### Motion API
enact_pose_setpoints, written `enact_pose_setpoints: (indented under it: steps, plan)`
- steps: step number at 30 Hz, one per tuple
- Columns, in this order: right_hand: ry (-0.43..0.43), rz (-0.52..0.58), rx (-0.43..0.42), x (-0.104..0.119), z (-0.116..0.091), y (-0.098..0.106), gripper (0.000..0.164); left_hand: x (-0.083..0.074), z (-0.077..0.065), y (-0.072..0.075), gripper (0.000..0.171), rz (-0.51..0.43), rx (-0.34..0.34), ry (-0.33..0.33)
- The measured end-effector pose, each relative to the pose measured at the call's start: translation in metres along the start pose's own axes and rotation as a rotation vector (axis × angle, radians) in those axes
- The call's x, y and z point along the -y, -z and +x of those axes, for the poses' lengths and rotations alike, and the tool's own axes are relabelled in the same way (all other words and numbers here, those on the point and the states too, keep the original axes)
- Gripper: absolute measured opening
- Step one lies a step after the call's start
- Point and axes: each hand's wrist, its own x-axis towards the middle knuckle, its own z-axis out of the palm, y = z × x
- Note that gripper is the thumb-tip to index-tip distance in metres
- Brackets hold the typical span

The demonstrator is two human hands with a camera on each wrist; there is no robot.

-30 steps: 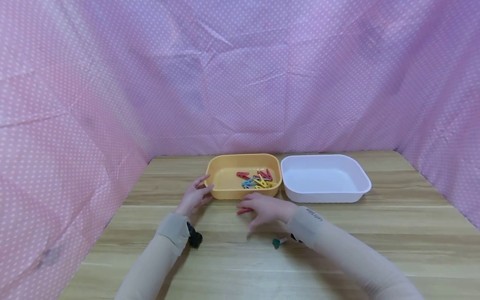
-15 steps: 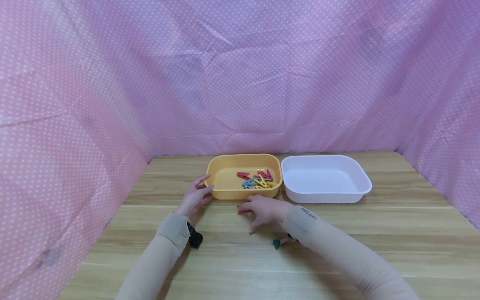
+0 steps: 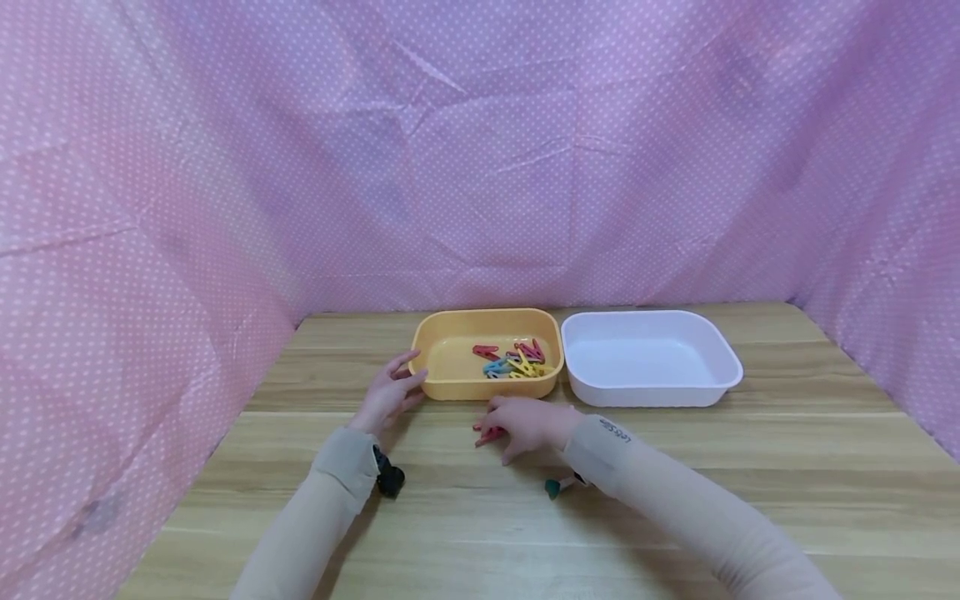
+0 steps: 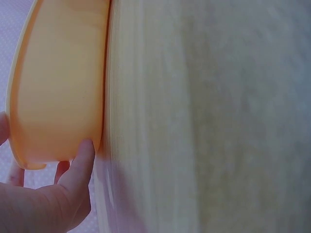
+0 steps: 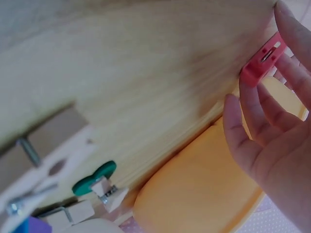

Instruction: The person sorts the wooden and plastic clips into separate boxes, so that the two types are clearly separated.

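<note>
My left hand [image 3: 390,392] holds the left end of an orange tub [image 3: 468,389], its fingertips spread about the corner and at the rim. In the left wrist view one fingertip [image 4: 87,145] lies against the tub's outer wall. Just in front of this tub, low over the table, my right hand [image 3: 528,425] holds a red clothespin [image 5: 262,60] at its fingers, with the thumb on the far side. Part of the clothespin is hidden by the hand in the head view. Inside the tub lie several red, blue and yellow clothespins [image 3: 525,364].
A white tub [image 3: 648,396] stands right of the orange one. A small peg with a green heart [image 5: 95,178] lies on the wooden table [image 3: 465,533] by the right wrist. Closer to that camera are pale wooden pegs [image 5: 43,155]. Pink dotted cloth [image 3: 480,167] hangs behind.
My right hand has drawn back slightly, toward the front of the table. The red clothespin has shifted and turned with it. My left hand stays at the orange tub.
</note>
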Motion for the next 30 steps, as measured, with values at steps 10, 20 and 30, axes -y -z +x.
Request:
enact_pose_setpoints:
  steps: [10, 20, 30]
  plan:
    - [-0.035, 0.090, 0.052, 0.0018, 0.0016, -0.0026, 0.016, 0.0001, -0.0007, -0.0008, 0.055, 0.002, -0.011, 0.009]
    - [-0.026, 0.083, 0.072, 0.0051, -0.0003, -0.0018, 0.014, -0.0012, -0.0012, -0.0020, 0.054, 0.011, -0.011, 0.014]
    - [0.027, 0.055, 0.035, 0.0081, -0.0023, 0.0025, 0.013, -0.0004, -0.0017, -0.0013, 0.054, 0.014, -0.014, 0.015]
